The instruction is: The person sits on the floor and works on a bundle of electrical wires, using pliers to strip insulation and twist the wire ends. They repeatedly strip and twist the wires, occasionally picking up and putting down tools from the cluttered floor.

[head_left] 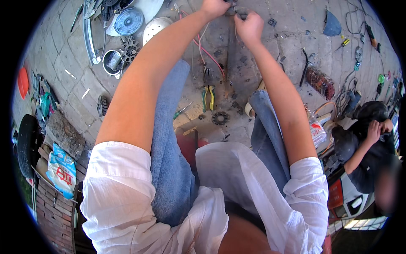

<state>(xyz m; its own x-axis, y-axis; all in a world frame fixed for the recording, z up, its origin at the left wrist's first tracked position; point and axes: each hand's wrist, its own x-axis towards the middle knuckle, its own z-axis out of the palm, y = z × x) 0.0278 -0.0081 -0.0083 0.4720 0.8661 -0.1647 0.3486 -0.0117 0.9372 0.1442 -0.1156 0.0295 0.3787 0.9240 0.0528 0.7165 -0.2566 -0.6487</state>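
At the top edge my left hand (215, 7) is closed on a small dark part (229, 9), only partly visible. Just right of it my right hand (247, 26) has its fingers closed on a thin wire (235, 29). Beneath both hands a long dark metal bar (230, 55) lies on the paving. Red and pale wires (213, 61) run down beside the bar, and yellow-green pliers (211, 98) lie below them, between my knees, near a toothed ring (220, 118) and a small screwdriver (179, 112).
Metal parts, a blue disc (127, 21) and a pot (112, 62) lie upper left. A rock (64, 136), tire (26, 146) and bag (61, 169) sit at left. A copper coil (319, 81), cables and tools lie right, beside a crouching person (364, 165) in dark clothes.
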